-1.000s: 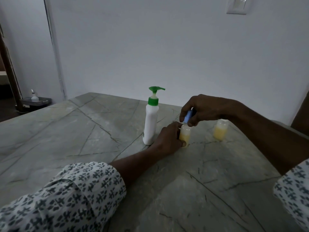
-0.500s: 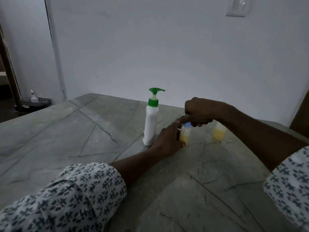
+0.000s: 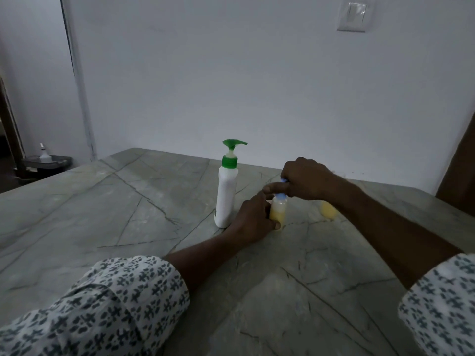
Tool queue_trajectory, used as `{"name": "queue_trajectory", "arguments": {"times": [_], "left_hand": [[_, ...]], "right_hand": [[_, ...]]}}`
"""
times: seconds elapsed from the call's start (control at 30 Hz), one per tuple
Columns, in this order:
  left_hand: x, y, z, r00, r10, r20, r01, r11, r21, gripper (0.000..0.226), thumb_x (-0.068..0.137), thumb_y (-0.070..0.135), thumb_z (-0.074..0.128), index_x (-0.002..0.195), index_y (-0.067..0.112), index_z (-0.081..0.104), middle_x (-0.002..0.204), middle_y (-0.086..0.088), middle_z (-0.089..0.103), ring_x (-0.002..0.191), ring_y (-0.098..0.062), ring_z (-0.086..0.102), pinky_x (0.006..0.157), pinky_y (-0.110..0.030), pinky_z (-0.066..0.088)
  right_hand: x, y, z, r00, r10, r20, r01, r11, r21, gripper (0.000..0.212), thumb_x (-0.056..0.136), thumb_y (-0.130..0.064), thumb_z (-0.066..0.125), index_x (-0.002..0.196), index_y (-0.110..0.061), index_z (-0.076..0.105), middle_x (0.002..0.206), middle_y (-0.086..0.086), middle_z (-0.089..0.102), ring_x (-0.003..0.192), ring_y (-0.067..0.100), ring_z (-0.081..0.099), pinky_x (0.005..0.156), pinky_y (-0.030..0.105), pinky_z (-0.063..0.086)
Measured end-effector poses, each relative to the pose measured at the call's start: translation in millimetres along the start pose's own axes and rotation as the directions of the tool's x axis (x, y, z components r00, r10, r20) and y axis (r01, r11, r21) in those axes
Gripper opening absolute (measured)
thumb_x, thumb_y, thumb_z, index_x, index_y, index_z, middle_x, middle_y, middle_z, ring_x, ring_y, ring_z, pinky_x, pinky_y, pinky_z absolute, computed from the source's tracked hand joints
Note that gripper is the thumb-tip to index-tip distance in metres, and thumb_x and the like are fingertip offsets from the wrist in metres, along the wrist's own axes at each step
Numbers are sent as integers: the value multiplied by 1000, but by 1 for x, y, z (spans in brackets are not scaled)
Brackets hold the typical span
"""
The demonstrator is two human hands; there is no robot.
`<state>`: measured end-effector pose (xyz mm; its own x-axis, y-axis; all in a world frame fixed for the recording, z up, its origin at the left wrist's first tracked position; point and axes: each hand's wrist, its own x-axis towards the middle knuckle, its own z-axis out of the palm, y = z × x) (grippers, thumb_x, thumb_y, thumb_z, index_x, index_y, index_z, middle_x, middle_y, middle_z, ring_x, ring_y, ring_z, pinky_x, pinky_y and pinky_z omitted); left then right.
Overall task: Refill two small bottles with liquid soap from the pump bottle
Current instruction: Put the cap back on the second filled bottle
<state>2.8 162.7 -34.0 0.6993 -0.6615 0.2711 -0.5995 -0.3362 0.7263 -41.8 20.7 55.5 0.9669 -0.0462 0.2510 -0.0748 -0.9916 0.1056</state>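
Observation:
A white pump bottle (image 3: 226, 196) with a green pump head stands upright on the grey stone table (image 3: 102, 214). Just right of it stands a small clear bottle (image 3: 279, 210) holding yellow liquid soap. My left hand (image 3: 253, 218) grips this bottle around its body. My right hand (image 3: 303, 179) is over its top, with fingers curled round a blue cap (image 3: 282, 195) on the neck. A second small bottle (image 3: 327, 209) with yellow soap stands further right, mostly hidden behind my right forearm.
A white wall rises behind the table's far edge, with a light switch (image 3: 352, 16) at the upper right. Past the table's left edge, a small white bottle (image 3: 44, 154) sits on a dark tray on the floor.
My right hand has lowered the blue cap onto the neck of the small bottle and turned over it. My left hand has kept its hold on the bottle.

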Motion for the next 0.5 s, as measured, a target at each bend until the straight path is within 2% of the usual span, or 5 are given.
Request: {"name": "queue_trajectory", "arguments": {"times": [0.1,0.23,0.33,0.4,0.5], "left_hand": [[-1,1,-1,1000,0,4,0,1000,-5,64,83,15,75,137,14,41,127,-5,62,112,-17,59,84,-21,44],[-1,-1,-1,1000,7,-5,-7,1000,1,61,82,17,76,133,15,43,121,-4,64,97,-9,55,70,-13,40],[1,-1,0,1000,2,-7,-2,1000,3,62,81,16,77,134,15,43,120,-4,65,96,-10,57,73,-15,42],[0,0,1,1000,1,-11,-1,1000,3,65,81,15,77,136,14,42,121,-4,65,102,-14,61,77,-16,43],[0,-1,1,1000,4,-30,-4,1000,9,61,80,16,77,132,16,45,114,1,65,99,-13,60,67,-11,40]], "right_hand": [[-8,4,1,997,82,9,-82,974,212,71,79,-77,43,78,-11,69,70,3,69,53,15,63,58,29,54],[-28,19,1,994,-73,84,3,772,635,36,86,-28,73,119,-22,61,107,-2,68,83,18,68,70,28,59],[-32,17,20,998,-50,-25,53,704,708,19,84,-9,72,102,-15,69,102,1,71,78,20,68,71,33,59],[-30,14,27,998,31,-63,23,700,714,13,82,-17,76,90,-9,69,85,10,70,65,20,63,66,35,54],[-25,10,31,984,120,-129,-25,820,572,39,77,-39,79,69,-8,56,61,5,52,53,14,45,55,28,37]]}}
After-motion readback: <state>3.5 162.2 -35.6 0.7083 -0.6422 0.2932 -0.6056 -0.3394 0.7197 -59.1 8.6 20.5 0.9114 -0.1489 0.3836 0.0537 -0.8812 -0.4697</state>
